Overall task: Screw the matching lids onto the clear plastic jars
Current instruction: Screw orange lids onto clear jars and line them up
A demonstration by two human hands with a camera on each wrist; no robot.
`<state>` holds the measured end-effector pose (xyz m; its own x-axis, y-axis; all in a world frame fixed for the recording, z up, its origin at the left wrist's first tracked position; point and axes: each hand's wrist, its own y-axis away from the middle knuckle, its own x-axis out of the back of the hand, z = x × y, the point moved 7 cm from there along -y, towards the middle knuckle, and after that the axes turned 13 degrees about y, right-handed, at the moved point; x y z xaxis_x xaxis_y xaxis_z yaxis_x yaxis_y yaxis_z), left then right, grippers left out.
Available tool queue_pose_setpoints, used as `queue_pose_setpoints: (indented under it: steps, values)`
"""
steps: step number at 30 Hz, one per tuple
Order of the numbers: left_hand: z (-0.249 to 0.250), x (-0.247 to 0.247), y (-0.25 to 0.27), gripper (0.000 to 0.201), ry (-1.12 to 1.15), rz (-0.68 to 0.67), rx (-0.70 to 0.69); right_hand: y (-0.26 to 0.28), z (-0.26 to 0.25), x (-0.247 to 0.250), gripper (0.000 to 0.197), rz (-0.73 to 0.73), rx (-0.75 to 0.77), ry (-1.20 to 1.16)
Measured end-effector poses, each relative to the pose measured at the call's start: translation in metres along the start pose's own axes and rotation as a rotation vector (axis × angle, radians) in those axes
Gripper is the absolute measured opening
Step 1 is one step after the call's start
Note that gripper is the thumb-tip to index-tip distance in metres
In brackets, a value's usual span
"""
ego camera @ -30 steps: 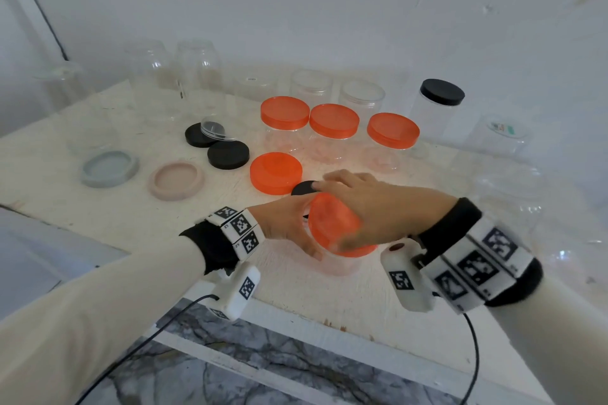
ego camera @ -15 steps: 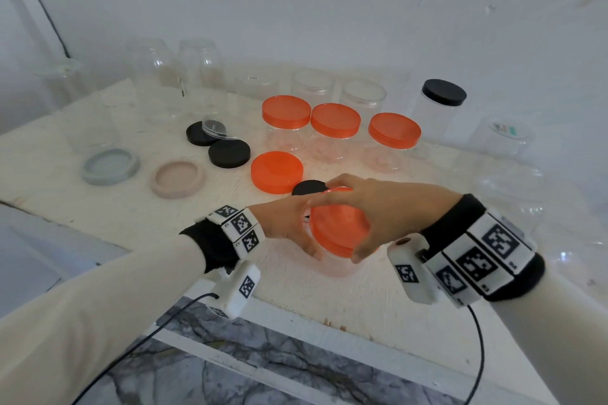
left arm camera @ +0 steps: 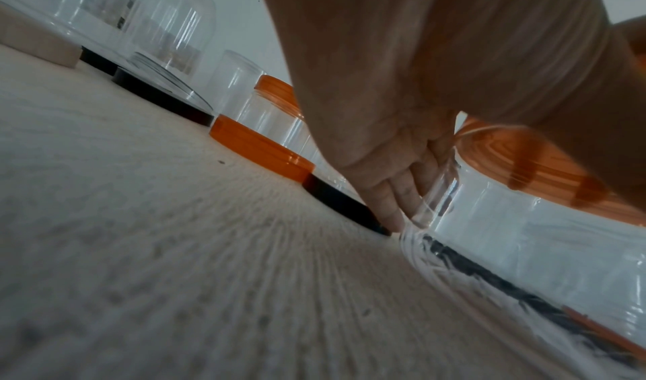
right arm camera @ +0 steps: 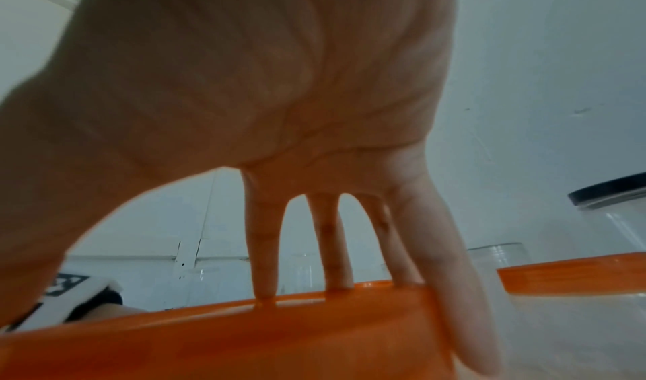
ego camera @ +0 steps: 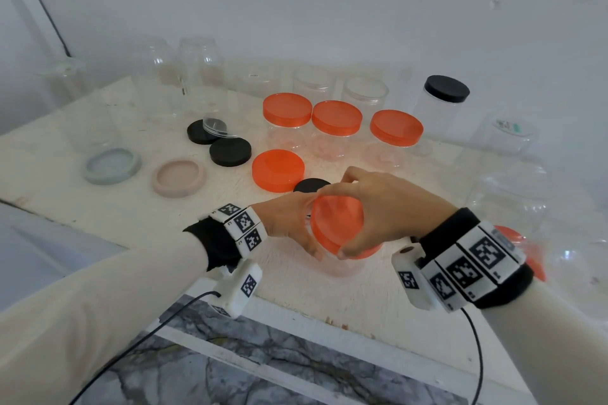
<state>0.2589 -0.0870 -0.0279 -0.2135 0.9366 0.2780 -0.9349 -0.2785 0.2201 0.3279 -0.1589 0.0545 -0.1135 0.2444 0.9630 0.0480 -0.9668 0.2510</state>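
A clear plastic jar (ego camera: 342, 265) stands near the table's front edge with an orange lid (ego camera: 332, 223) on its mouth. My right hand (ego camera: 375, 210) arches over the lid, its fingers (right arm camera: 265, 261) curled down onto the rim of the orange lid (right arm camera: 244, 339). My left hand (ego camera: 289, 223) wraps the clear jar (left arm camera: 524, 248) from the left, its fingers (left arm camera: 391, 203) against the wall near the base. Through the jar wall the lid (left arm camera: 545, 176) shows orange. Most of the jar is hidden by both hands in the head view.
A loose orange lid (ego camera: 278, 169) and a black lid (ego camera: 309, 186) lie just behind the hands. Three orange-lidded jars (ego camera: 335, 118) stand further back, with a black-lidded jar (ego camera: 444, 99) at right. Black lids (ego camera: 230, 151), a pink lid (ego camera: 179, 176) and a grey lid (ego camera: 112, 164) lie left. Open clear jars (ego camera: 197, 76) line the wall.
My right hand has turned on the orange lid, its wrist swinging further right and its fingers shifting around the rim. The left hand has stayed on the jar.
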Motion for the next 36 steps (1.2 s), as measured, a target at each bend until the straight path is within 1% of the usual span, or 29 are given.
queue_pose_setpoints:
  steps: [5,7,10,13,15,16,18,19,21,23,26,28,30,34,36]
  values:
    - [0.001,0.0,0.0,0.077,0.01,-0.018,-0.006,0.003,0.0,-0.004,0.089,0.029,-0.02,0.02]
    - [0.001,-0.001,-0.001,0.079,0.023,-0.053,0.004,0.005,0.0,-0.007,0.089,0.03,-0.022,0.022]
    - [0.006,-0.003,-0.003,0.083,0.068,-0.13,-0.011,0.009,0.005,-0.005,0.088,0.035,-0.02,-0.043]
    - [0.016,0.007,-0.007,0.081,0.105,-0.161,-0.049,0.019,0.022,0.007,0.087,0.09,-0.057,-0.119]
    - [0.023,0.024,-0.012,0.079,0.111,-0.102,-0.081,0.026,0.041,0.016,0.088,0.149,-0.12,-0.164]
    - [0.027,0.035,-0.015,0.074,0.126,-0.032,-0.093,0.028,0.052,0.02,0.089,0.181,-0.165,-0.191]
    - [0.036,0.061,-0.021,0.056,0.077,0.169,-0.154,0.031,0.072,0.023,0.091,0.252,-0.262,-0.215]
    - [0.042,0.073,-0.025,0.047,0.013,0.274,-0.2,0.03,0.08,0.023,0.092,0.28,-0.301,-0.209]
    - [0.051,0.09,-0.033,0.037,-0.142,0.444,-0.295,0.023,0.091,0.019,0.097,0.297,-0.347,-0.208]
    - [0.058,0.097,-0.045,0.035,-0.345,0.538,-0.373,0.013,0.096,0.012,0.099,0.299,-0.371,-0.234]
    - [0.059,0.098,-0.074,0.044,-0.627,0.532,-0.377,-0.001,0.105,0.006,0.097,0.371,-0.44,-0.235]
    - [0.058,0.099,-0.089,0.049,-0.721,0.529,-0.395,-0.009,0.11,0.004,0.096,0.428,-0.479,-0.226]
    - [0.055,0.102,-0.102,0.053,-0.749,0.531,-0.416,-0.015,0.113,0.001,0.096,0.444,-0.494,-0.226]
    - [0.049,0.107,-0.12,0.052,-0.762,0.524,-0.401,-0.026,0.117,-0.01,0.091,0.365,-0.46,-0.205]
    - [0.046,0.108,-0.126,0.049,-0.776,0.507,-0.39,-0.028,0.119,-0.014,0.088,0.355,-0.448,-0.217]
